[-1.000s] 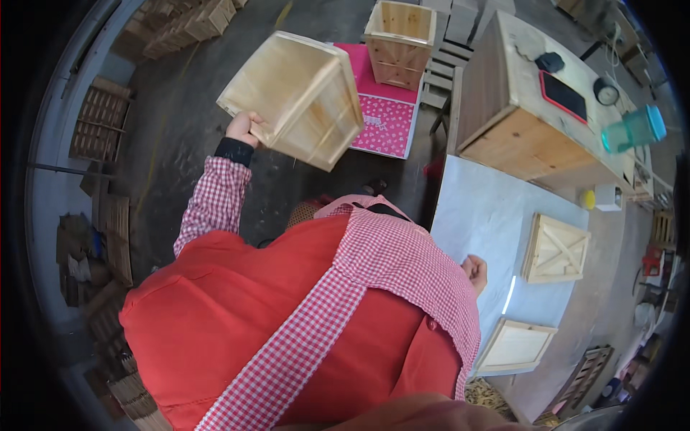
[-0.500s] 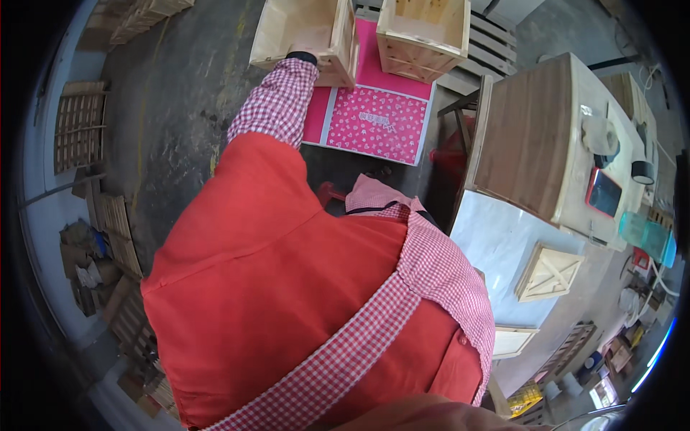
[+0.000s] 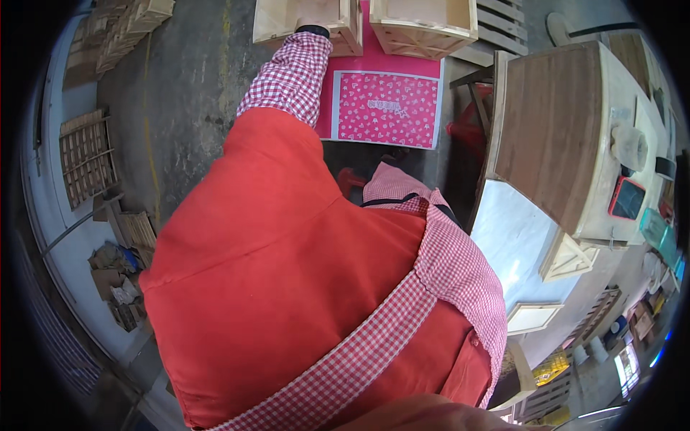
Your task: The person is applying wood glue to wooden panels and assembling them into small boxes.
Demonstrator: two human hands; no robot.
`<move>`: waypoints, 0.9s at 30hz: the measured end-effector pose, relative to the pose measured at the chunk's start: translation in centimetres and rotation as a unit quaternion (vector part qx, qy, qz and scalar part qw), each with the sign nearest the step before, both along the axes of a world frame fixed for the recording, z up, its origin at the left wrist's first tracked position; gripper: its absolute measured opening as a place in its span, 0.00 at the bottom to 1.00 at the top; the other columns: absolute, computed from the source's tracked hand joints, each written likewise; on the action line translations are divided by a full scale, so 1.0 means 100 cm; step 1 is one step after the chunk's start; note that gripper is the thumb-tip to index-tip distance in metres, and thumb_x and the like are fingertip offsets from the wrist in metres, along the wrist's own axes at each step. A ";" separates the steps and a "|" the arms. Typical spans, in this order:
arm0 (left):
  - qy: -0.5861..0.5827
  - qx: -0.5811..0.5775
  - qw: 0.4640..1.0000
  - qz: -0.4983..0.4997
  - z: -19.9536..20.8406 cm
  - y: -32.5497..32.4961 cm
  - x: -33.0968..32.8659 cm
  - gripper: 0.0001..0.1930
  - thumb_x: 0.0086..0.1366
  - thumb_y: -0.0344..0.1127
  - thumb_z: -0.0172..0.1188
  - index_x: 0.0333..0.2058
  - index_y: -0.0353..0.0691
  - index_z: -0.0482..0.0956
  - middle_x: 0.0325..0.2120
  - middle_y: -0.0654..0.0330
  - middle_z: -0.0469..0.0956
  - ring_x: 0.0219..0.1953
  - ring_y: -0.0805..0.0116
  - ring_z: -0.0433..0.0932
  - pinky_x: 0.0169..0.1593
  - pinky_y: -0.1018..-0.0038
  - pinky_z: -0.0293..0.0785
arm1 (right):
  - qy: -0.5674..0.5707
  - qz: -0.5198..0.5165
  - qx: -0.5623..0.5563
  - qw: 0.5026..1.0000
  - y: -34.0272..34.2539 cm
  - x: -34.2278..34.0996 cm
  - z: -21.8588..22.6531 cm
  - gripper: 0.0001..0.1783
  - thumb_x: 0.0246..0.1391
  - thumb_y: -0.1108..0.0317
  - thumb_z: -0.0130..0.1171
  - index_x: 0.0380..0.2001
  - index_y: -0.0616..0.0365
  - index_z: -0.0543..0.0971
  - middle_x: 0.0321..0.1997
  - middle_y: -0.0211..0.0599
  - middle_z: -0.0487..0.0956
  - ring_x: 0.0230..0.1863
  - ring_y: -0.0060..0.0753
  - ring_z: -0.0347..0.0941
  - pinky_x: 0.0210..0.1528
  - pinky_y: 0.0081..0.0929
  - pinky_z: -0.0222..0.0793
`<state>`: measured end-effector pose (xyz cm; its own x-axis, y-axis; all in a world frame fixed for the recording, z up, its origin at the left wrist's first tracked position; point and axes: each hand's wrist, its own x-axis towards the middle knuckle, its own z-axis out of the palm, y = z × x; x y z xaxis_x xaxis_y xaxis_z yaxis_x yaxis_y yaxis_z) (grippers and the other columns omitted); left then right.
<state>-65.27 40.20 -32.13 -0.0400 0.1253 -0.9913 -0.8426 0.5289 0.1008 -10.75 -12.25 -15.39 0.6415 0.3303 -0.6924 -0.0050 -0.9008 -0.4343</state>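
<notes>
Left fingers indistinct beyond black cuff, at left-hand wooden crate

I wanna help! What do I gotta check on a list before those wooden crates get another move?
1. Gap between left crate and right crate: ok, pink surface shows between them.
2. Grip past the left sleeve's black cuff: cannot tell, unclear.
3. Right hand: cannot tell, out of view.
4. Left crate's whole base supported: cannot tell, partly hidden.
5. Red-edged device away from both crates: ok.
</notes>
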 end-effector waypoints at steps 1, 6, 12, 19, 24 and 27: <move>0.069 0.116 0.991 -0.026 0.009 -0.009 -0.007 0.27 0.71 0.52 0.26 0.63 0.50 0.59 0.63 0.57 0.60 0.65 0.49 0.55 0.56 0.28 0.47 | 0.005 0.008 0.000 1.000 0.001 0.002 0.003 0.07 0.58 0.70 0.54 0.31 0.63 0.74 0.23 0.24 0.71 0.23 0.13 0.61 0.25 0.15 0.58; -0.083 -0.035 0.991 0.101 0.037 0.050 -0.080 0.27 0.71 0.51 0.25 0.63 0.50 0.59 0.64 0.60 0.60 0.65 0.46 0.53 0.58 0.29 0.42 | 0.021 0.116 0.044 0.992 -0.008 0.024 0.001 0.09 0.59 0.68 0.55 0.30 0.64 0.75 0.21 0.22 0.69 0.22 0.11 0.58 0.23 0.15 0.54; -0.192 -0.307 0.909 0.203 0.042 0.067 -0.054 0.26 0.71 0.51 0.29 0.63 0.50 0.58 0.65 0.59 0.56 0.66 0.45 0.52 0.61 0.30 0.37 | 0.001 0.070 0.002 0.998 -0.037 0.017 -0.013 0.10 0.59 0.66 0.56 0.31 0.63 0.75 0.19 0.20 0.67 0.21 0.11 0.55 0.22 0.15 0.52; 0.166 0.272 0.946 -0.057 0.047 -0.059 -0.018 0.34 0.65 0.57 0.48 0.64 0.48 0.53 0.65 0.54 0.55 0.65 0.53 0.54 0.65 0.41 0.48 | 0.008 0.086 -0.021 0.996 -0.109 0.027 -0.091 0.13 0.57 0.63 0.57 0.31 0.64 0.78 0.21 0.29 0.74 0.24 0.19 0.66 0.26 0.23 0.62; 0.156 0.317 0.935 0.035 0.081 -0.089 0.021 0.43 0.59 0.66 0.49 0.66 0.49 0.48 0.67 0.55 0.48 0.69 0.49 0.45 0.65 0.41 0.43 | 0.052 0.117 -0.013 0.992 -0.135 -0.028 -0.141 0.14 0.57 0.61 0.57 0.31 0.64 0.79 0.23 0.34 0.77 0.26 0.25 0.70 0.29 0.27 0.65; 0.103 0.288 0.948 0.087 0.050 -0.109 0.062 0.46 0.59 0.68 0.46 0.67 0.48 0.44 0.69 0.57 0.40 0.68 0.49 0.48 0.63 0.39 0.48 | 0.012 0.070 -0.018 0.997 -0.155 -0.062 -0.149 0.15 0.57 0.60 0.56 0.31 0.63 0.80 0.25 0.37 0.78 0.27 0.28 0.72 0.30 0.29 0.66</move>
